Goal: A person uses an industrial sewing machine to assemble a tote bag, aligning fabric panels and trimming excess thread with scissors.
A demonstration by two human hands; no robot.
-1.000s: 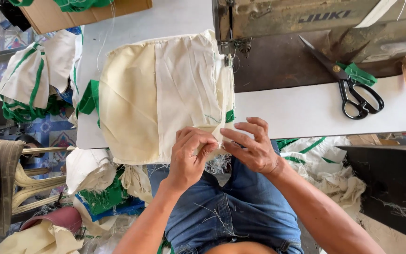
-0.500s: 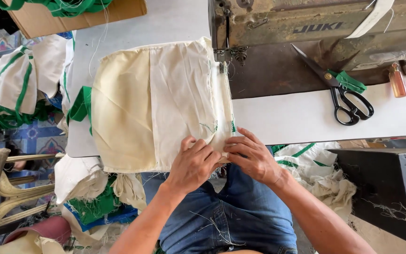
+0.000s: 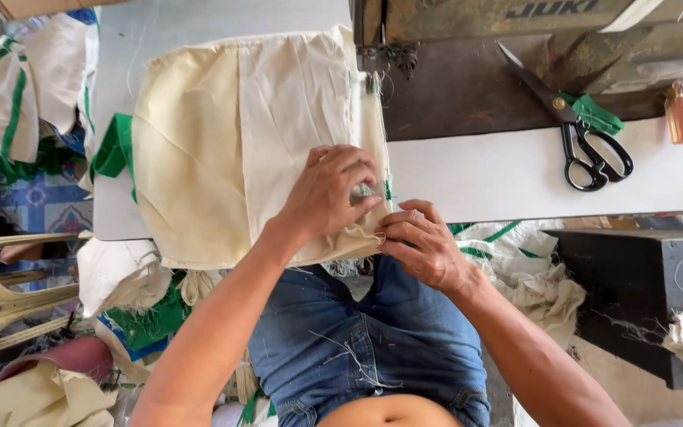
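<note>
Hands at work on a cream, roughly square cotton fabric piece with a paler centre panel and green trim (image 3: pixel 231 150), spread flat on the white tabletop (image 3: pixel 507 174) in front of an old olive-drab metal sewing machine (image 3: pixel 531 32). We see the left hand (image 3: pixel 330 194) pressed palm-down on the cloth's near right corner, its fingers (image 3: pixel 357 162) curled and pinching a small fold at the edge. The right hand (image 3: pixel 424 245) meets it from below, fingers bent and gripping the frayed hem just where the cloth hangs off the tabletop's near edge.

The far right corner of the fabric lies right beside the machine's needle and presser foot (image 3: pixel 377 59), though we cannot tell whether it is under the foot. A green seam line shows along the right edge, so we judge that some stitching is done; the near corner, with loose threads, looks unfinished.

Black-handled steel scissors (image 3: pixel 579 126) with a scrap of green cloth lie well to the right, near a small amber bottle (image 3: pixel 679 115). More cream and green-striped pieces (image 3: pixel 25 87) lie heaped at left, apart from the one in hand.
</note>
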